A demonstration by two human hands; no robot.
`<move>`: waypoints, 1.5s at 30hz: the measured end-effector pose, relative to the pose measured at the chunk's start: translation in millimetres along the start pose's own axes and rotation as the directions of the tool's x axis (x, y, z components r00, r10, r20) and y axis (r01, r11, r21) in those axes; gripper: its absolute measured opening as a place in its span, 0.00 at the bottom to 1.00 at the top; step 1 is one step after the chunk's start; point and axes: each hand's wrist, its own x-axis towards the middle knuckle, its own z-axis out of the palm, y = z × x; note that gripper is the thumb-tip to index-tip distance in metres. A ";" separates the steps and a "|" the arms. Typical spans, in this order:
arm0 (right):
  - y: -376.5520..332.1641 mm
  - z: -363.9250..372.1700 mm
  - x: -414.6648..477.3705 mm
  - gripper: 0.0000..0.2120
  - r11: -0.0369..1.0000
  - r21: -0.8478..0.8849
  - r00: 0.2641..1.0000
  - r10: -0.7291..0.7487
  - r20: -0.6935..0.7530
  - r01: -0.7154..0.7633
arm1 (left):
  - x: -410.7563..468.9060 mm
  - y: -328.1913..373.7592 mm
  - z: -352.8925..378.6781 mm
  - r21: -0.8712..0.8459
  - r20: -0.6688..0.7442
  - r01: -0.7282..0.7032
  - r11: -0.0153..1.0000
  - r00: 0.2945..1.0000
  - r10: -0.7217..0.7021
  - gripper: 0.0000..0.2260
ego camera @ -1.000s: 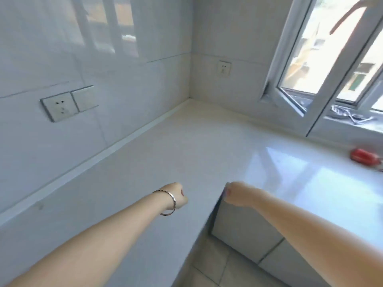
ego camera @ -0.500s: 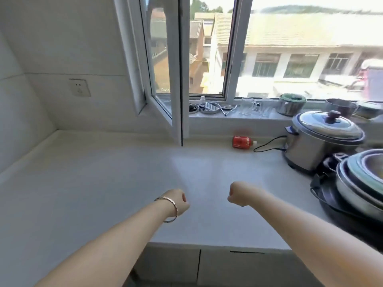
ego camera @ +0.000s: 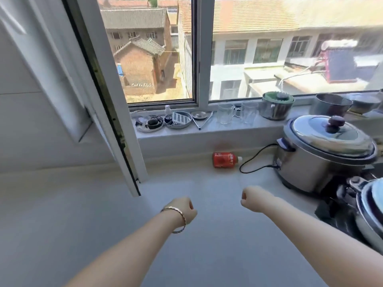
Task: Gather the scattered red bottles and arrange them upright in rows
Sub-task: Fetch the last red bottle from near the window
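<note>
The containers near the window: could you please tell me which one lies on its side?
The red bottle on the counter, white cap pointing toward the cooker; the glass mugs on the sill stand upright.

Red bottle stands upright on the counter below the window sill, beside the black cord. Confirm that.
Not upright: the head view shows the red bottle lying on its side, on the counter below the window sill, beside the black cord.

Bottle [ego camera: 225, 160] on counter [ego camera: 207, 235], left of cooker [ego camera: 323, 154].
</note>
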 end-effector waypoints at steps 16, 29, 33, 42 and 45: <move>38.6 -40.0 250.5 0.19 0.991 -0.105 0.996 -0.081 -0.035 0.077 | 150.3 19.2 14.7 -0.173 -0.001 0.308 0.935 0.950 -0.313 0.06; 32.7 -43.3 232.9 0.12 0.945 -0.163 0.952 -0.298 -0.067 0.285 | 117.3 -14.5 21.9 -0.344 0.018 0.437 0.831 0.888 -0.459 0.11; -7.7 -66.7 172.6 0.16 0.893 -0.273 0.918 -0.390 -0.073 0.358 | 63.2 -26.7 23.9 -0.369 -0.003 0.443 0.817 0.878 -0.478 0.12; -124.0 -19.5 -23.1 0.14 0.499 -0.549 0.668 -0.728 0.154 0.670 | -128.7 -99.7 70.8 -0.517 -0.040 0.568 0.640 0.731 -0.681 0.13; -175.9 15.5 -106.1 0.15 0.381 -0.543 0.554 -0.810 0.195 0.749 | -216.9 -128.8 96.0 -0.580 -0.076 0.587 0.565 0.652 -0.755 0.11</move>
